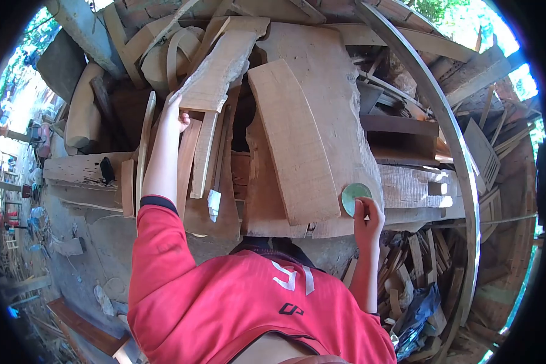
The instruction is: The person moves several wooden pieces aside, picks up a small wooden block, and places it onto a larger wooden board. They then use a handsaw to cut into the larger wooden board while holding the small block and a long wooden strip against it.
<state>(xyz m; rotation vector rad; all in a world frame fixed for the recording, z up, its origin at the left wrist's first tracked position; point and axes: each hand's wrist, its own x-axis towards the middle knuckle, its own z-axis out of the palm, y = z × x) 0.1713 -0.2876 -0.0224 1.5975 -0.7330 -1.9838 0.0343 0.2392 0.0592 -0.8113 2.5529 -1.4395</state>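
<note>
My left hand reaches forward, its fingers closed round the near left corner of a rough-edged board. That board lies slanting over several narrow wooden strips. In my right hand, thumb and fingers pinch the edge of a thin, round green disc. The disc is over the near right part of a wide slab. Between my hands, a curved, pale plank rests on the slab. A small whitish scrap sits at the near end of the strips.
A long curved strip arches down the right side. Wood offcuts and a dark plastic bag are heaped at the lower right. A rounded log leans at the left. On the floor, lower left, is a brown board.
</note>
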